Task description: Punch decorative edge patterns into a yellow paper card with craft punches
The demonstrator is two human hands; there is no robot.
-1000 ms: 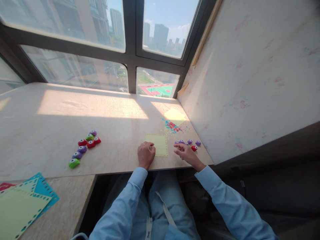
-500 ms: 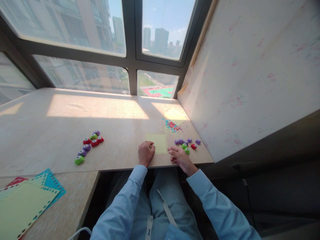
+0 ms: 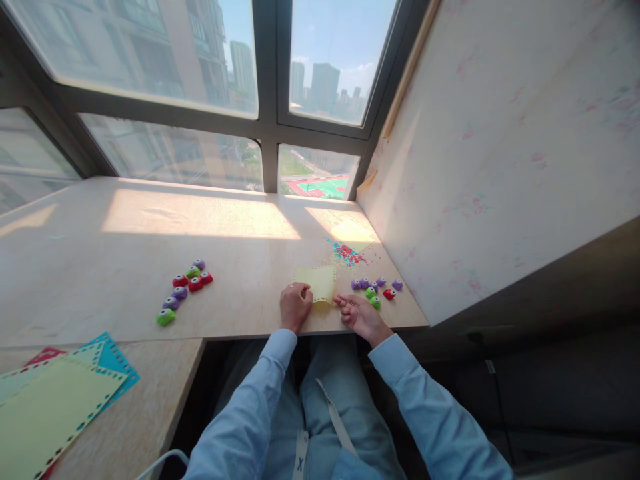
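Observation:
A small yellow paper square point(image 3: 317, 281) with punched edges lies near the table's front edge, its near edge lifted and curling. My left hand point(image 3: 295, 306) is closed on the paper's near left corner. My right hand point(image 3: 358, 313) touches the paper's near right corner with its fingertips pinched at the edge. Just right of that hand sits a cluster of small purple, green and red paper punches point(image 3: 375, 290).
A second group of punches point(image 3: 184, 288) lies left of centre on the wooden table point(image 3: 125, 267). Coloured paper confetti point(image 3: 346, 253) and another yellow sheet point(image 3: 353, 232) lie by the right wall. Punched yellow, blue and red sheets point(image 3: 55, 400) rest on the lower table at left.
My right hand left the punches at right and came to the yellow paper's near right corner. The paper's near edge has lifted off the table. My left hand stayed at its corner.

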